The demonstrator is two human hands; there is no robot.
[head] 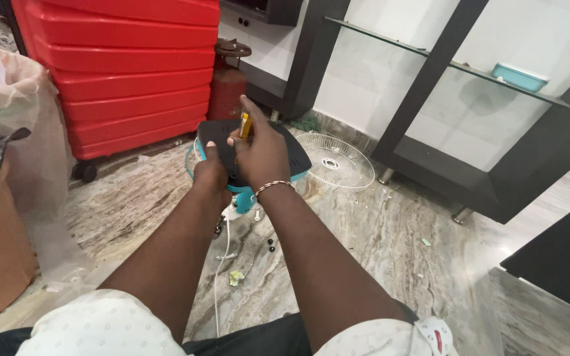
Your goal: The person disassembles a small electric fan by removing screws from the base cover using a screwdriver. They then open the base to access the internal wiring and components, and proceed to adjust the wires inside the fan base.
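Near the centre of the frame, slightly above the middle, the right hand [262, 155] was closed around a yellow-handled screwdriver [245, 123], its fingers wrapped tight on the handle and the tool pointing down into the dark base of a fan [291, 155] that lay on the marble floor [390, 250]. The left hand [210, 173] rested just beside it, its fingers curled against the near edge of the base with the thumb raised, steadying rather than gripping. A teal part of the fan [244, 198] showed below the wrists, and a white cord [219, 277] ran from there toward the bottom of the frame. The likeliest trouble was the tip slipping out of its seat, since the tip itself was hidden behind the hand and the left thumb sat close by; a slip could have jabbed that hand. Small dark screws [271, 245] lay loose on the floor below the hands and could have rolled off or been lost against the veined stone. The white wire fan guard [335, 160], right of the base, lay close enough to be knocked if the base shifted.
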